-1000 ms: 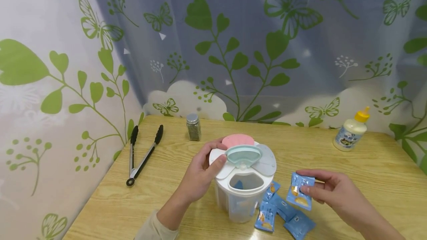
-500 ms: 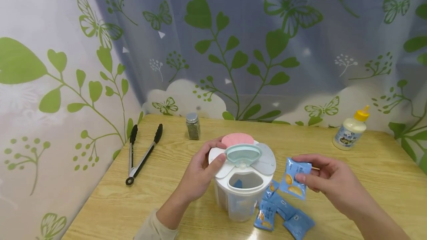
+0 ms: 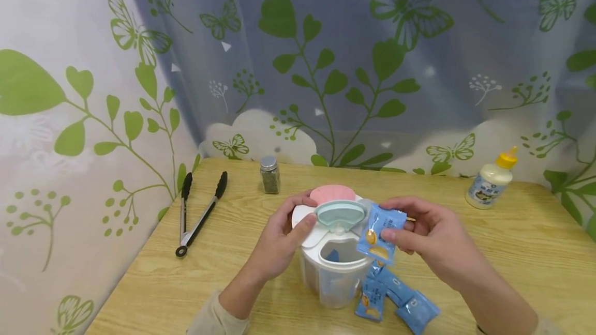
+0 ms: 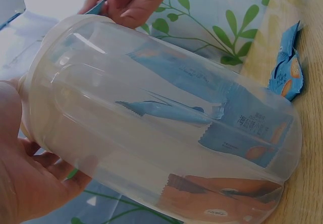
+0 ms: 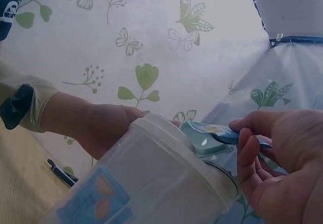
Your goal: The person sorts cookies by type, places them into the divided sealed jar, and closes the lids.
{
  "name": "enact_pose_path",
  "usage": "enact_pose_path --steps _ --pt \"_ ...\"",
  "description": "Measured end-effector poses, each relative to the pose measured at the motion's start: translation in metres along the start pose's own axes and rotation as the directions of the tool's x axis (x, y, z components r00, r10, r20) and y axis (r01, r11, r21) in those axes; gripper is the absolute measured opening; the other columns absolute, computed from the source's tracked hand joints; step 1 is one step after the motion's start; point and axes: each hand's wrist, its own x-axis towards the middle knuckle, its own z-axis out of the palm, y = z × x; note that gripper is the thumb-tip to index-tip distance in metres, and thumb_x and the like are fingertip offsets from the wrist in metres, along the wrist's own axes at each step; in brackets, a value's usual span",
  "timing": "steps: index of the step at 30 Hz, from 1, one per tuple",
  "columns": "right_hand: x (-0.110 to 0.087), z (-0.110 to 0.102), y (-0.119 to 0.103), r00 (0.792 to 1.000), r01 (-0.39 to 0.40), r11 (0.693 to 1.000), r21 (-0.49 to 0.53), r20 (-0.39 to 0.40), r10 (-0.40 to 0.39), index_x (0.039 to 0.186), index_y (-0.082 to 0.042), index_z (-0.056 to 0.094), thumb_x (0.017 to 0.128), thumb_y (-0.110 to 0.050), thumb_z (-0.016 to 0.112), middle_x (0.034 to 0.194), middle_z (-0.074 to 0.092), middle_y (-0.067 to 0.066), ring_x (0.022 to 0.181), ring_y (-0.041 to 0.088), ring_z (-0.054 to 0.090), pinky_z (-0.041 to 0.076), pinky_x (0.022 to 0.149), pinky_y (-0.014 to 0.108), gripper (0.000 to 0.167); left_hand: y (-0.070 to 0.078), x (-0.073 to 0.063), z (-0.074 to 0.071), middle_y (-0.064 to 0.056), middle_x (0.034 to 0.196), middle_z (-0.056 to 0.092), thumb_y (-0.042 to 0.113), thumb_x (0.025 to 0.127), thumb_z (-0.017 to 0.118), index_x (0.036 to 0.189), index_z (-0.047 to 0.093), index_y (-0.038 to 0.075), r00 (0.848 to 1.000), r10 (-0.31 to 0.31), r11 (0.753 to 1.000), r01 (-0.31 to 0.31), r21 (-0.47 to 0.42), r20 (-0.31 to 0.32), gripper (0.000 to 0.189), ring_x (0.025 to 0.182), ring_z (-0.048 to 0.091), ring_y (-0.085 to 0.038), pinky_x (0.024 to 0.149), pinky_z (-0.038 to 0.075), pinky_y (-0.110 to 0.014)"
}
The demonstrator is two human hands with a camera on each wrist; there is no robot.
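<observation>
A clear plastic storage container (image 3: 337,287) with a white lid stands on the table, its teal flap (image 3: 341,214) raised behind an uncovered opening. My left hand (image 3: 282,239) grips the lid's left side, thumb on top. Between thumb and fingers my right hand (image 3: 433,242) pinches a blue snack packet (image 3: 381,232), held at the right edge of that opening. Through the wall in the left wrist view, blue packets (image 4: 252,125) lie in one compartment and an orange-brown packet (image 4: 222,199) in another. Several blue packets (image 3: 371,299) lie on the table right of the container.
Metal tongs (image 3: 200,221) with black tips lie spread at the left. A small glass spice jar (image 3: 270,176) stands at the back, left of the container. At the back right is a bottle (image 3: 489,182) with a yellow cap. Patterned curtains border the wooden table (image 3: 153,293).
My right hand has carried the blue packet leftward and slightly up, from beside the loose packets to the container's opening. My left hand keeps its grip on the lid.
</observation>
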Motion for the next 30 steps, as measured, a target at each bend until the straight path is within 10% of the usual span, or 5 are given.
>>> enact_pose_path --steps 8,22,30 --pt "0.003 0.017 -0.003 0.998 0.052 0.993 0.107 0.036 -0.056 0.12 -0.011 0.067 0.091 0.01 0.063 0.096 0.07 -0.006 0.069 0.007 0.062 0.054 0.063 0.023 0.036 -0.002 -0.002 0.002 -0.016 0.158 0.034 0.017 0.102 0.055 0.126 0.05 0.0 1.0 -0.006 1.0 0.006 -0.017 0.008 0.03 0.147 0.035 -0.032 0.102 0.048 -0.022" --pt "0.004 0.032 -0.009 0.979 0.199 0.979 -0.045 0.058 -0.196 0.116 -0.003 0.067 0.088 0.01 0.067 0.088 0.071 -0.002 0.064 0.014 0.065 0.058 0.057 0.031 0.031 -0.002 -0.002 -0.001 -0.015 0.158 0.034 0.018 0.102 0.055 0.126 0.05 0.001 1.0 0.003 1.0 -0.003 -0.011 0.015 0.03 0.145 0.039 -0.033 0.098 0.051 -0.023" --pt "0.005 0.029 -0.006 0.989 0.121 0.993 0.011 0.086 -0.122 0.112 -0.004 0.068 0.09 0.008 0.066 0.107 0.074 0.001 0.063 0.009 0.064 0.057 0.055 0.029 0.024 -0.001 0.0 -0.001 -0.014 0.158 0.035 0.018 0.102 0.055 0.126 0.051 0.002 1.0 0.004 1.0 -0.004 0.007 0.004 0.03 0.143 0.041 -0.031 0.098 0.051 -0.023"
